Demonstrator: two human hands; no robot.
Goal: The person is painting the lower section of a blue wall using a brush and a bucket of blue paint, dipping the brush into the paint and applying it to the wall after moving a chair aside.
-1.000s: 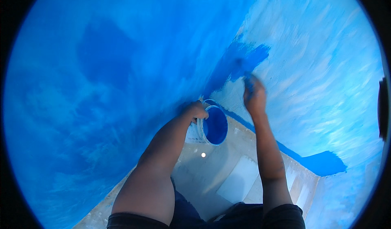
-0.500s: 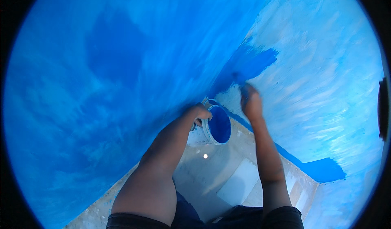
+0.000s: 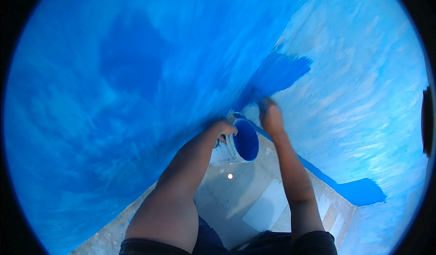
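My left hand (image 3: 225,129) is closed on the rim of a white paint bucket (image 3: 231,153). The bucket tips toward the right, and deep blue paint (image 3: 246,140) coats its inside. Beyond it, my right hand (image 3: 271,116) is closed around a paintbrush (image 3: 257,93), which is blurred and mostly hidden by the fingers. Its head meets a fresh dark blue patch (image 3: 284,71) on the right wall (image 3: 349,82), close to the corner. Pale, thinly coated wall surrounds that patch.
The left wall (image 3: 68,119) carries streaky blue with a darker patch. A dark blue strip (image 3: 318,171) follows the right wall's foot and widens into another patch (image 3: 362,191). Pale boards (image 3: 265,205) lie on the grey floor (image 3: 218,187). A dark object (image 3: 427,121) shows at the right edge.
My right hand has moved a little left and down toward the corner, taking the paintbrush along. My left hand and the bucket have hardly shifted.
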